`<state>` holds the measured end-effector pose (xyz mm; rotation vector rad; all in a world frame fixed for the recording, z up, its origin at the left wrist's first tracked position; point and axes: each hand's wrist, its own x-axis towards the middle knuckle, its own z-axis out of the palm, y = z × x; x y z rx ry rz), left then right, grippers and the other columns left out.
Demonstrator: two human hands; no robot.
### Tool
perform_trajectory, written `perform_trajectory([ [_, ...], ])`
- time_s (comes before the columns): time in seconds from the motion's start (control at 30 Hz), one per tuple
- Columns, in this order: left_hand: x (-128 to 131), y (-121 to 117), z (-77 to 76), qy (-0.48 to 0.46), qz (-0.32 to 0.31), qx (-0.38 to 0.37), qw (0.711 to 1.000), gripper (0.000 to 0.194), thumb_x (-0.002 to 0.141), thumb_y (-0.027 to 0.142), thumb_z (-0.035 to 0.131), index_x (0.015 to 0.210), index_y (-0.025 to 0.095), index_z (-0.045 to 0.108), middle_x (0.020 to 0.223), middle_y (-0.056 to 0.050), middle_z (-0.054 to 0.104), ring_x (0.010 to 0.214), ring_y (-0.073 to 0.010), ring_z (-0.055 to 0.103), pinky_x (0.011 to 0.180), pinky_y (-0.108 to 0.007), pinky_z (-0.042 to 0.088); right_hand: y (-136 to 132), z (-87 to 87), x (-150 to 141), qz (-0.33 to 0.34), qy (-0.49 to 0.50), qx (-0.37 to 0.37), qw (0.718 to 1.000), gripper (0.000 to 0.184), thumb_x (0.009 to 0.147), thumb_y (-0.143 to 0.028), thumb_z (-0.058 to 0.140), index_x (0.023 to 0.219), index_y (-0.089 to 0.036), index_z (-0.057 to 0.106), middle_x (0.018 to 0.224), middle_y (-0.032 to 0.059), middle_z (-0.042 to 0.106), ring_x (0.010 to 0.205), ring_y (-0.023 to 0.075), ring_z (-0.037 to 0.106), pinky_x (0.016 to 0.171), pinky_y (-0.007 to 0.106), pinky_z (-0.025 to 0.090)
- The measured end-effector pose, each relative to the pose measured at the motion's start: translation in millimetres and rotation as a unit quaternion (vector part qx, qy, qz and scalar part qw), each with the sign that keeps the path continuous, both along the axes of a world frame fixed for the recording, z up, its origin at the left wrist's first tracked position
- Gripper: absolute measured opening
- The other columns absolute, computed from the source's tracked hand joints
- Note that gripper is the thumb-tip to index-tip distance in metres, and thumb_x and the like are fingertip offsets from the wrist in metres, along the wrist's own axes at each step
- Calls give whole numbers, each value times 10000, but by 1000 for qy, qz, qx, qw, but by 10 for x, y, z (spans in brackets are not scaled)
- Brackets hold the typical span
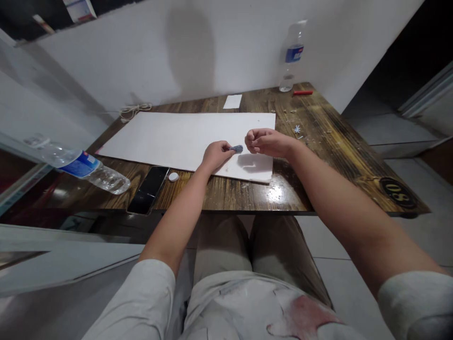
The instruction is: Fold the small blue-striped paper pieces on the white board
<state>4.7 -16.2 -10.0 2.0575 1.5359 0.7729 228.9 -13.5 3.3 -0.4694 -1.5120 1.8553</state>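
Observation:
My left hand (pixel 214 156) rests low over the right part of a white board (pixel 163 134), its thumb and fingers closed on the end of a small grey-blue ribbed piece (pixel 237 148). The free end of that piece points right; its exact kind is too small to tell. Just to its right, my right hand (pixel 267 142) hovers above the board with fingers curled in and a shadow below. Whether something tiny is between those fingertips is hidden.
A bottle (pixel 81 164) lies at the left near a phone (pixel 148 189) and white cap (pixel 173 176). Behind are a cord (pixel 136 110) and paper (pixel 232 101). Another bottle (pixel 292 59), a red stick-like item (pixel 303 93) and a white star-shaped piece (pixel 297 129) are at right.

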Motion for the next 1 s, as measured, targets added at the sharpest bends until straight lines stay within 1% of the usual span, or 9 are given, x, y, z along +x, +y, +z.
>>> perform_trajectory([
  [0.13,1,2,-4,-4,-3,3,1000,241,729,425,726,752,190,676,706,-26,644,646,-148,512,617,-292,350,28,-32,3,-9,-23,31,999,242,697,-227,767,768,-183,540,651,-49,491,596,78,446,606,252,361],
  [0.27,-2,11,-9,-9,-2,6,1000,217,725,393,732,751,184,680,709,-26,642,654,-149,517,629,-292,352,71,-65,-1,-60,-52,65,995,256,721,-321,777,783,-180,574,612,-48,491,589,84,445,585,246,353],
  [0.43,5,-1,5,-25,-5,9,1000,171,723,342,724,744,177,688,692,-20,631,652,-143,509,629,-290,353,114,-99,10,-147,-61,117,980,316,686,-420,796,656,-182,590,593,-34,501,574,84,423,555,245,330],
  [0.53,17,-16,21,-48,-13,10,999,158,724,330,714,737,175,682,676,-12,618,636,-132,490,624,-286,355,115,-102,25,-171,-84,138,972,363,670,-447,798,582,-180,568,586,-28,504,578,86,426,549,247,323],
  [0.63,28,-29,36,-49,-55,23,997,143,715,314,708,731,176,676,687,-7,614,635,-125,483,625,-281,364,93,-89,23,-174,-119,131,969,378,662,-464,802,583,-176,569,587,-28,516,566,81,419,525,243,312],
  [0.73,33,-32,44,-38,-100,49,993,138,706,306,707,725,177,664,716,-8,614,650,-124,489,640,-279,381,61,-68,2,-155,-142,124,970,359,605,-425,849,633,-171,597,608,-28,546,568,76,436,509,235,319],
  [0.87,27,-18,37,-42,-126,69,989,124,703,292,699,729,181,650,760,-11,614,676,-128,501,658,-280,400,39,-54,-23,-126,-152,111,974,360,573,-381,871,664,-177,589,620,-26,569,582,81,474,499,229,346],
  [1.0,16,-4,24,-54,-165,72,982,128,709,300,698,750,186,655,797,-15,616,690,-127,513,663,-281,411,48,-61,-28,-126,-171,118,970,352,574,-373,865,694,-185,593,631,-22,584,589,86,486,503,230,378],
])
